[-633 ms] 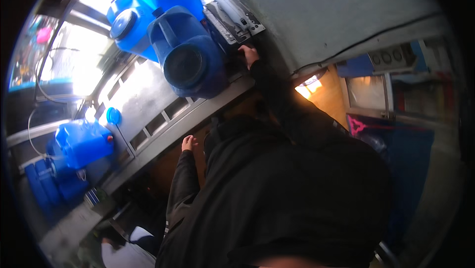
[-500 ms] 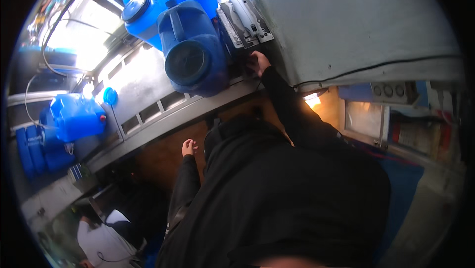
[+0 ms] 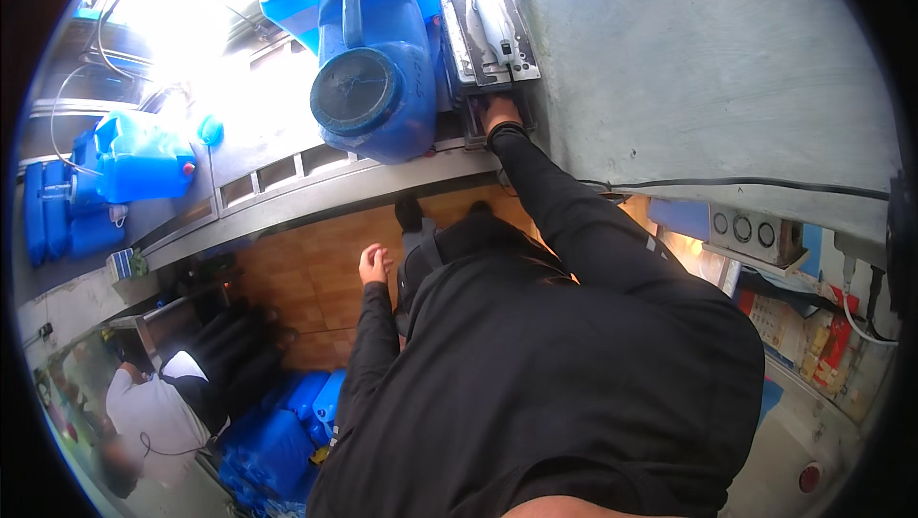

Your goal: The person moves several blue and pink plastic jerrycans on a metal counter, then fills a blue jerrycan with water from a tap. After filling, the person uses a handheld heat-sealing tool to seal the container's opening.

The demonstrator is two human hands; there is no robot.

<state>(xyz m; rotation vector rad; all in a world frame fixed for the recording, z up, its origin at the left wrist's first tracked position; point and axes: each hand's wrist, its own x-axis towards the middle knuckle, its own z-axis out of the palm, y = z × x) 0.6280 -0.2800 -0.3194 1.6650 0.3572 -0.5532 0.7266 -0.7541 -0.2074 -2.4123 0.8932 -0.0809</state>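
Reaching forward, right hand (image 3: 499, 114); left hand (image 3: 374, 264) half-curled

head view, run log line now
right hand: by metal unit, fingers hidden | left hand: empty, half-curled | blue jug: left of right hand

Worn on the head, a wide fisheye camera looks steeply down: the black long-sleeved fabric top (image 3: 555, 374) is nearest, the bare left hand (image 3: 375, 264), bare right hand (image 3: 499, 114) and silvery metal counter (image 3: 382, 178) farther off; upper left, glare probably hides some detail.
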